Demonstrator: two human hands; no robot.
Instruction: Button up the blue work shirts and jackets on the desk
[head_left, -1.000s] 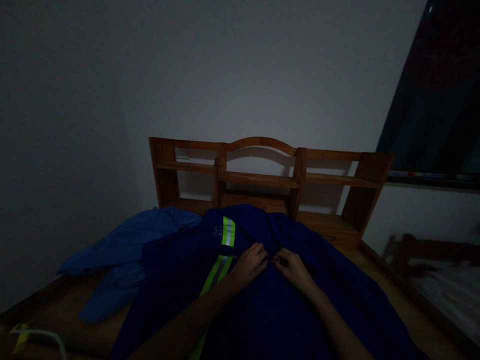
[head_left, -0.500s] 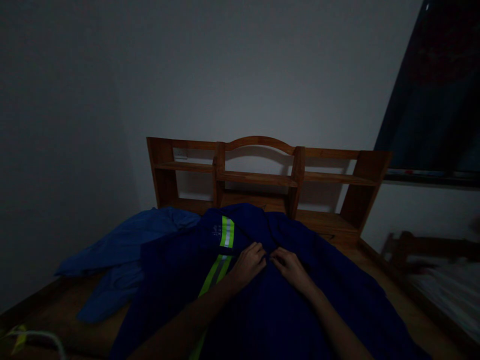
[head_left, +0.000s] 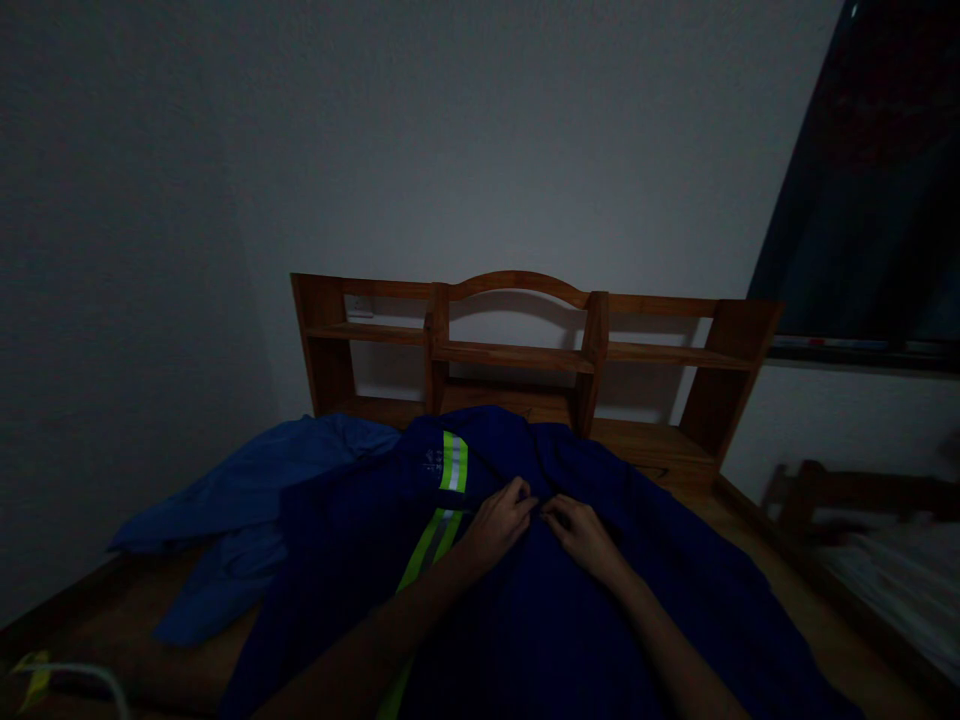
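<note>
A dark blue work jacket (head_left: 525, 620) with yellow-green and silver reflective strips (head_left: 454, 462) lies spread over the wooden surface in front of me. My left hand (head_left: 501, 518) is on its upper middle, fingers bent and pinched together on the cloth. Just to the right, my right hand (head_left: 576, 530) pinches the fabric with thumb and fingertips. Only a small gap separates the two sets of fingertips, along the jacket's front opening. In the dim light I cannot make out whether a button or just the edge is between them.
A lighter blue garment (head_left: 300, 465) lies crumpled to the left. Behind the jacket stands a wooden shelf unit (head_left: 517, 355) against the wall. A pale cable (head_left: 82, 668) with a yellow tag is at the lower left. Dark wooden furniture (head_left: 840, 490) stands at the right.
My left fingers have shifted slightly to the right, nearer the right fingertips. The right hand and the jacket look almost unchanged.
</note>
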